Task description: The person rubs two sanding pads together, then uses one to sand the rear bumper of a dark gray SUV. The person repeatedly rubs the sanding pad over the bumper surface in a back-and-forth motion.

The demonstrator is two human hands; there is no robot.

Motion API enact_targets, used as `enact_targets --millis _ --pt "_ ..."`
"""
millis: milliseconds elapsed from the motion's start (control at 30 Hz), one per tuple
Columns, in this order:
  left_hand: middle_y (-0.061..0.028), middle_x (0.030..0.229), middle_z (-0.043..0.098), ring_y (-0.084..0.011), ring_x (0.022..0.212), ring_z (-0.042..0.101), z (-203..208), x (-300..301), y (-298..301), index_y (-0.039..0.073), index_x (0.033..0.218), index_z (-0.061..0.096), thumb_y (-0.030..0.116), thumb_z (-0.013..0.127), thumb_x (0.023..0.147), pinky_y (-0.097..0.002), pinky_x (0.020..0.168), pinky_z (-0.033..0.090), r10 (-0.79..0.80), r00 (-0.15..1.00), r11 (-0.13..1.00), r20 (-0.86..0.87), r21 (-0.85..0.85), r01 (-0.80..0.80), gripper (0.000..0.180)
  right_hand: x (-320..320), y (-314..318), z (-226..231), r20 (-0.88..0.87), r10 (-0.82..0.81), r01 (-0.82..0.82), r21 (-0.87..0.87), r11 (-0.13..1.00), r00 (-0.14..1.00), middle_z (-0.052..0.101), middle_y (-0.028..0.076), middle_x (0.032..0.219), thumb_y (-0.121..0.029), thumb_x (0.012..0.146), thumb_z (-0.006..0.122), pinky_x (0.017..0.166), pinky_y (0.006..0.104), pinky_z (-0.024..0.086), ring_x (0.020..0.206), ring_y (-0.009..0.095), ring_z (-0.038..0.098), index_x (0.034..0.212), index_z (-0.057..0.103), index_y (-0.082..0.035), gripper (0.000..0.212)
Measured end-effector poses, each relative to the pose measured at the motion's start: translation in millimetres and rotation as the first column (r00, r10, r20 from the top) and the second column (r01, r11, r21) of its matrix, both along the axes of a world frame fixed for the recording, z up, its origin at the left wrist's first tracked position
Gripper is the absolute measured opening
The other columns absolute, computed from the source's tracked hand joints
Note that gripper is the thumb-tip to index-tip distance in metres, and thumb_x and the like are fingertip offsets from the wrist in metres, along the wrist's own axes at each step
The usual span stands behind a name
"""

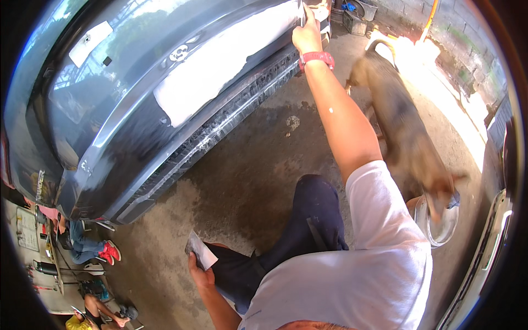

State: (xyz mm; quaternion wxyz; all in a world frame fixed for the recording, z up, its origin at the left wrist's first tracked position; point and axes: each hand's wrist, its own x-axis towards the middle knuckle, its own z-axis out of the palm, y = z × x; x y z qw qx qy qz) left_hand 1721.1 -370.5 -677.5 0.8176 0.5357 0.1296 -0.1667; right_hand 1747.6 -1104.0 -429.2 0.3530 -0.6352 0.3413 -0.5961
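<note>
My right hand (308,37), with a red watch on the wrist, reaches out to the far end of a white filler patch (225,63) on a dark grey car's side (126,110). Its fingers are closed around something thin, seen edge-on against the panel, which I cannot make out. Low beside my knee, my left hand (202,275) grips a flat, grey-and-white smeared plate (201,251), with the thumb along its edge. The patch is long and uneven at its rim, above the car's scuffed lower trim (203,132).
A brown dog (404,115), blurred, stands to my right with its head over a pale bucket (437,223). Two other people sit at far left, one in red shoes (111,251), one in yellow (78,322). A block wall (462,44) and dark containers (356,19) stand beyond.
</note>
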Motion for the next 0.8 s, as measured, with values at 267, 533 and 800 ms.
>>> enact_targets --millis 267,533,800 --pt "-0.0093 0.14 0.069 -0.0236 0.127 0.069 -3 0 8 0.0 0.147 0.062 0.032 0.068 0.111 -0.0388 0.108 0.057 0.037 0.999 0.998 -0.028 -0.053 -0.038 0.048 13 -8 -11 -0.061 0.062 -0.067 -0.087 0.994 0.996 0.052 0.026 0.152 0.004 0.087 0.058 0.124 0.046 0.046 0.144 0.045 0.059 0.163 0.054 -0.026 0.082" --pt "-0.0108 0.145 0.068 -0.0246 0.129 0.068 2 -4 11 -0.001 0.148 0.061 0.032 0.07 0.11 -0.0392 0.11 0.056 0.088 0.995 0.996 -0.045 -0.014 -0.089 0.051 11 -36 -1 -0.074 0.018 -0.026 -0.112 0.993 0.997 0.05 0.036 0.158 0.007 0.088 0.049 0.128 0.0503 0.039 0.149 0.05 0.048 0.169 0.047 -0.021 0.085" --pt "-0.0097 0.138 0.072 -0.023 0.125 0.071 3 -2 18 0.0 0.145 0.063 0.033 0.071 0.109 -0.038 0.108 0.058 0.091 0.994 0.99 -0.061 -0.102 -0.097 0.049 29 39 7 -0.093 -0.014 0.009 -0.053 0.999 0.996 0.046 0.023 0.152 0.007 0.088 0.057 0.114 0.0468 0.054 0.123 0.044 0.07 0.169 0.047 -0.03 0.089"
